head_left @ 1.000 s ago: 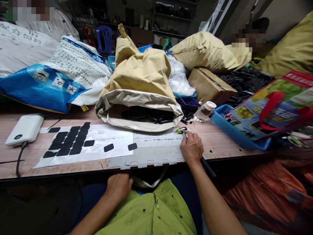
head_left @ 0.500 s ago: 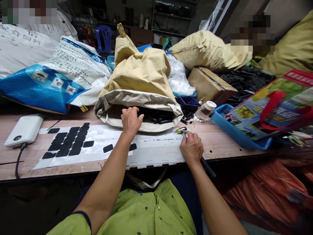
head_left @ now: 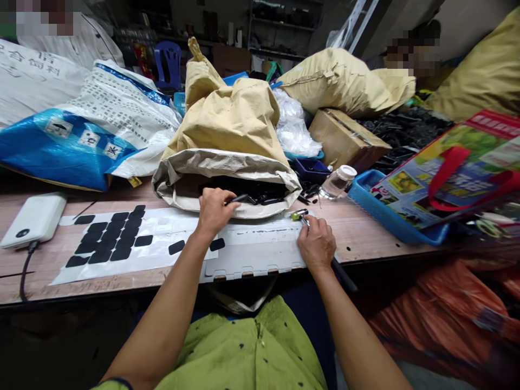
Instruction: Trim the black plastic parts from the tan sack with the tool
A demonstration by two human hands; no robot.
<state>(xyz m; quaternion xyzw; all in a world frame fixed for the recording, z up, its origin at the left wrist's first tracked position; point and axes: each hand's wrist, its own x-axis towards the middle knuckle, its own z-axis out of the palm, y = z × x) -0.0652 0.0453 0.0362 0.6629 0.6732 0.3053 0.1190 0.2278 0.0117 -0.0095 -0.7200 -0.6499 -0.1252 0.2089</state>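
Head view, left hand: the left hand (head_left: 213,208) reaches across the table (head_left: 365,233) to the mouth of the sack (head_left: 227,119), its fingers pinched together on a slim black part (head_left: 239,199).
Black part, place: at the sack's open lip, mid-table, just above the white sheet (head_left: 179,225).
Black part, axis: its long axis runs roughly along the table's near edge; the free end points right, towards the heap of like pieces inside the sack.
Sack, lie: on its side with the mouth turned to the near edge, which seems to put the contents within arm's reach.
Right hand: the right hand (head_left: 317,244) rests on the grey mat (head_left: 252,254) near the table's near edge, fist closed round a small hammer (head_left: 299,215).
Hammer, axis: metal head towards the far edge, dark handle slanting back past the near edge to the right; the grip looks like a ready hold, head low over the mat.
Around: black pads (head_left: 117,238) in rows on the white sheet towards the left edge, a power bank (head_left: 34,219) beyond them; a jar (head_left: 337,184) and a blue tray (head_left: 390,216) towards the right edge.
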